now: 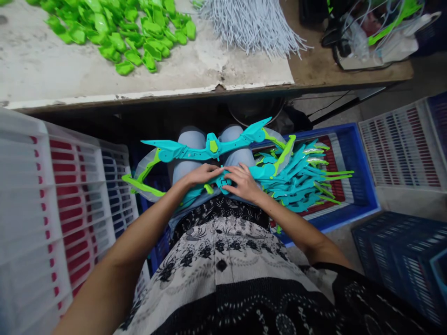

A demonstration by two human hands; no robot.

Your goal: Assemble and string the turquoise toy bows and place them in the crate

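A turquoise plastic piece shaped like a toy bow (200,152) lies across my thighs, with a bright green inset at its centre. Green angled arms (153,167) with clear film join its ends. Nearer my waist is a second turquoise bow-shaped piece (260,172), partly covered by my hands. My left hand (204,174) rests on it with the fingers together, pressing near its middle. Curled fingers of my right hand (241,182) grip the centre part. A small green piece (208,188) sticks out just below my left fingers.
Green plastic pieces (146,39) and a bundle of pale strings (249,23) lie on the worn table (87,86). At right, a blue crate (366,186) holds turquoise pieces (296,181). White crates (45,204) stand close at left; dark blue crates (394,242) sit lower right.
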